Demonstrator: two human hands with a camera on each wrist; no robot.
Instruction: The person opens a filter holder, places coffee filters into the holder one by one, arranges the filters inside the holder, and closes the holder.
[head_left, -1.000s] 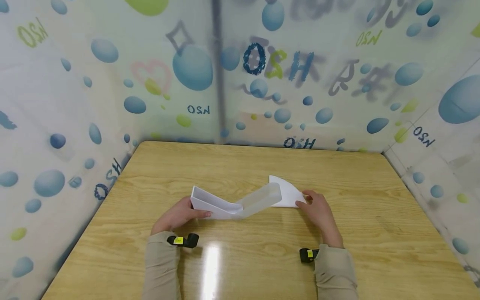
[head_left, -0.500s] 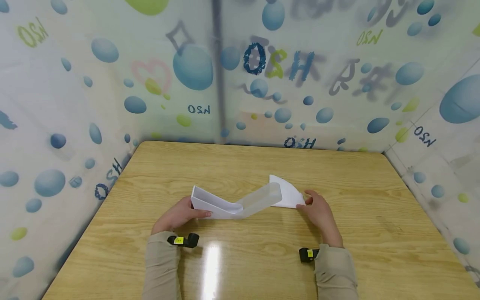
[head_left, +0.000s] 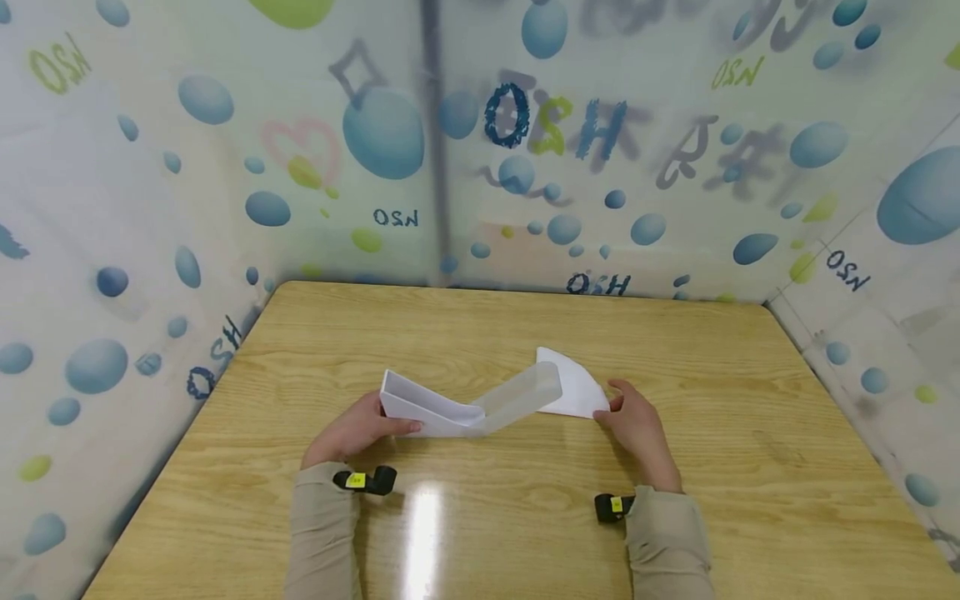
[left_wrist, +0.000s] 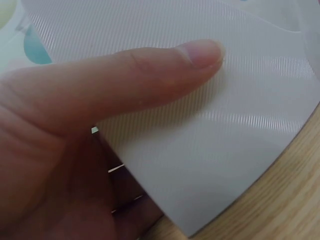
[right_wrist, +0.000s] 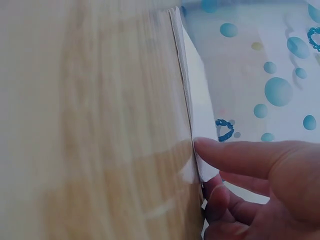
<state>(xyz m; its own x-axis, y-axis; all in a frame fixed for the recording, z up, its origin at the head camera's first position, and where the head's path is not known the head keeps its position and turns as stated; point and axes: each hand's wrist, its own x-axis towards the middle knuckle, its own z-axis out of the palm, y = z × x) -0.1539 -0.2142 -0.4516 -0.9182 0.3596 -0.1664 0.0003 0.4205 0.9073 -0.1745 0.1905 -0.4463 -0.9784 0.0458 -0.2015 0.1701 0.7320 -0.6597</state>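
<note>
My left hand [head_left: 356, 429] grips the left end of a white open-topped case [head_left: 435, 421] with a clear, frosted flip lid [head_left: 521, 396] swung out to the right. In the left wrist view the thumb [left_wrist: 165, 75] lies along the case's finely ribbed front wall [left_wrist: 240, 150], with the other fingers behind it. Beyond the lid lies a flat, fan-shaped piece of white paper [head_left: 577, 390], its left part overlapped by the lid. My right hand [head_left: 637, 425] pinches the paper's right corner. Seen edge-on in the right wrist view, the paper [right_wrist: 202, 105] shows thin layers.
Both hands work over a wood-grain table [head_left: 712, 350]. Behind it and to both sides hangs a light curtain [head_left: 652, 192] printed with blue drops and letters. A bright light reflection shows on the tabletop between the forearms.
The paper's right corner has turned slightly toward me, with my right fingers on it. My left hand, the case and its lid look the same.
</note>
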